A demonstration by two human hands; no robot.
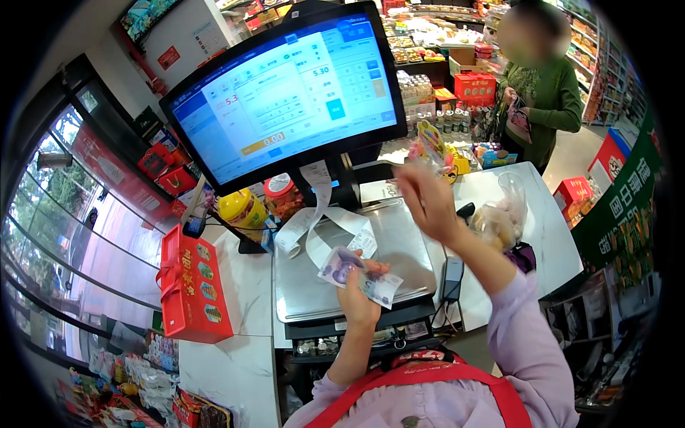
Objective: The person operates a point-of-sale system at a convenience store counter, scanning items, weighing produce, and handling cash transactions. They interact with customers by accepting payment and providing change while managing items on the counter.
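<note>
My left hand holds a banknote over the stainless-steel weighing plate; its thumb lies on top of the paper. My right hand is raised near the lower right corner of the checkout monitor, its fingers blurred, and whether it holds anything cannot be told. A long curl of receipt paper hangs below the monitor and lies on the plate. Beneath the plate, a cash drawer stands partly out, with coins and notes in it. A clear plastic bag with yellowish items rests on the counter at the right.
A person in green stands beyond the counter. At the left is a red gift box. Behind the plate stand a yellow container and a red-lidded jar. A small dark device with a cable lies right of the plate.
</note>
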